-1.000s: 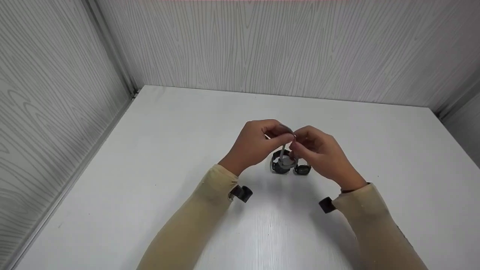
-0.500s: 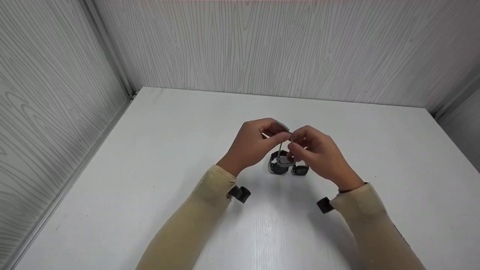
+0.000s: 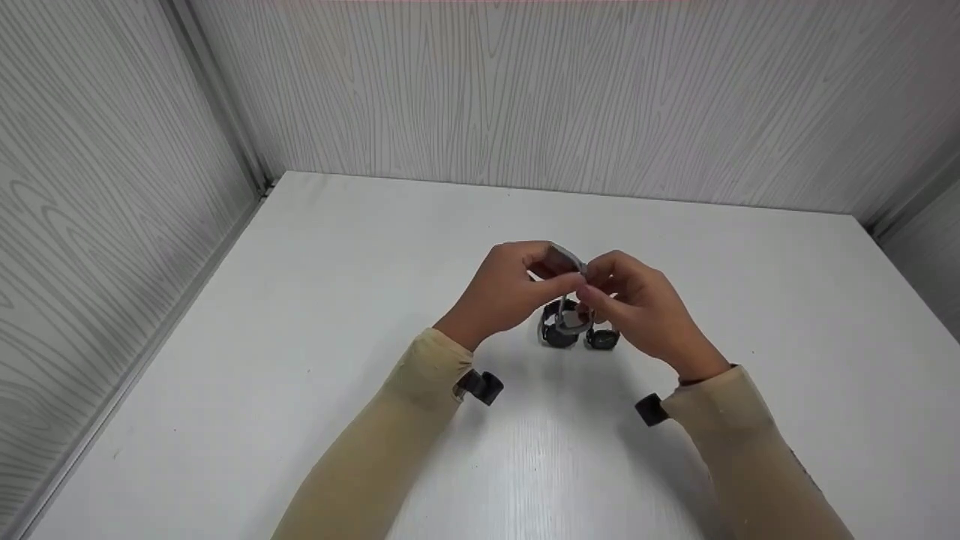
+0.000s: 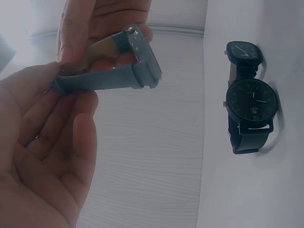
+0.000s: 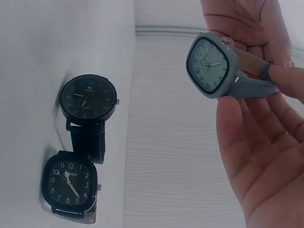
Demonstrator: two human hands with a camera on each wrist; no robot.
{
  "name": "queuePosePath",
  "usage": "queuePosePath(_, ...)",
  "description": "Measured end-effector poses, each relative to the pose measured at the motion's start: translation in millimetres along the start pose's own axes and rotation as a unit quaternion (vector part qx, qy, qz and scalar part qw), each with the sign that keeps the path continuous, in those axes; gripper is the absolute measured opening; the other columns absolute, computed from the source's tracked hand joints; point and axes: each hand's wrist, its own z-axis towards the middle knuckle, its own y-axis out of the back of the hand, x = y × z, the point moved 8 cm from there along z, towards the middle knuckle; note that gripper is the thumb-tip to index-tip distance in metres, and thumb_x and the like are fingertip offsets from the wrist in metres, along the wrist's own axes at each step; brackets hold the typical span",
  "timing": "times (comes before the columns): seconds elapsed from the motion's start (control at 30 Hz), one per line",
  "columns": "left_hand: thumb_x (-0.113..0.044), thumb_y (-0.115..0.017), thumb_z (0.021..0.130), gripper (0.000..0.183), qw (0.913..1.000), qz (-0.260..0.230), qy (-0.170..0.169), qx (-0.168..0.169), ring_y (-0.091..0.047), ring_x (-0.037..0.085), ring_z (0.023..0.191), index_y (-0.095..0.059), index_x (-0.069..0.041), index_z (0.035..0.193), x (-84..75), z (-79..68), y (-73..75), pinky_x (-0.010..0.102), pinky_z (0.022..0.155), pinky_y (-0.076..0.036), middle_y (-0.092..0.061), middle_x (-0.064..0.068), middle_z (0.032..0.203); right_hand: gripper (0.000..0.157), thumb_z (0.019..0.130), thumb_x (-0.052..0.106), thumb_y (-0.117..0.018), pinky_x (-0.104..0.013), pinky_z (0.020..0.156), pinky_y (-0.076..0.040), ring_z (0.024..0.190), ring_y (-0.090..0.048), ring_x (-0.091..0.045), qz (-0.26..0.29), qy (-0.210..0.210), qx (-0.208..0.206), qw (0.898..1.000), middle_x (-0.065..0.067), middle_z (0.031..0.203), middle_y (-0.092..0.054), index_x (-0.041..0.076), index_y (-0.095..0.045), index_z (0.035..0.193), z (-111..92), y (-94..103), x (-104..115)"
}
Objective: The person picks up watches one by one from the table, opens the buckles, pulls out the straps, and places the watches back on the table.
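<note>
and here's the grey watch (image 5: 209,65), held up off the bench (image 3: 360,285) between the two hands, its strap (image 4: 104,80) bent round into a loop with the ends meeting right at the fingertips. the left hand (image 3: 514,285) has its thumb and fingers pinched on the strap, a piece of it rising past the fingertips; the right hand (image 3: 641,311) pinches close beside it, thumb against fingers, only a strap's thickness apart. it looks like each hand steadies one end so the two can be worked against each other, while the case hangs free below, dial turned outward, nothing squeezing it. whether a buckle sits in that pinch i can't tell, the fingers cover it.

behind and below, the round black watch (image 5: 88,102) and the square black watch (image 5: 71,185) sit side by side on the bench, straps curled behind, dials facing the person; perhaps those loops prop them up.

now the pose: forearms in pale sleeves (image 3: 409,390) come in from lower left and lower right, closing to a point, hands raised over the bench, thumbs nearly tip to tip, remaining fingers bent inward behind the strap.
</note>
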Motion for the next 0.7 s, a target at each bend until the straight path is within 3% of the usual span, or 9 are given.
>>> queuePosePath(0.23,-0.028,-0.073,0.099,0.019,0.9997,-0.017,-0.012,-0.013,-0.068,0.010,0.090,-0.076,-0.011,0.107,-3.7,-0.4,3.8,0.030,0.083,-0.056,-0.075,-0.003,0.098,0.018,0.100,0.013,-0.070,-0.031,0.074,-0.060,0.083,-0.071,-0.023,0.004,0.001,0.002,1.000,-0.007,0.097,-0.068,0.003,-0.063,0.113,-0.5,0.1,-0.5)
queuePosePath(0.43,-0.029,-0.071,0.100,0.020,0.9998,-0.004,-0.021,0.001,-0.068,0.008,0.090,-0.075,-0.011,0.108,-6.5,-0.7,0.2,0.029,0.084,-0.055,-0.075,-0.004,0.097,0.018,0.100,0.021,-0.070,-0.033,0.094,-0.049,0.097,-0.067,-0.016,-0.038,0.008,-0.023,0.999,-0.001,0.100,-0.071,0.007,-0.067,0.112,-1.2,4.9,1.2)
queuePosePath(0.7,-0.028,-0.072,0.099,0.019,0.9999,0.004,-0.013,-0.002,-0.067,0.008,0.090,-0.075,-0.011,0.107,-4.1,-1.1,-0.3,0.028,0.083,-0.055,-0.074,-0.005,0.097,0.016,0.101,0.020,-0.069,-0.028,0.088,-0.051,0.091,-0.067,-0.016,-0.044,0.005,-0.032,0.999,-0.001,0.096,-0.072,0.007,-0.070,0.111,-1.3,6.6,3.7)
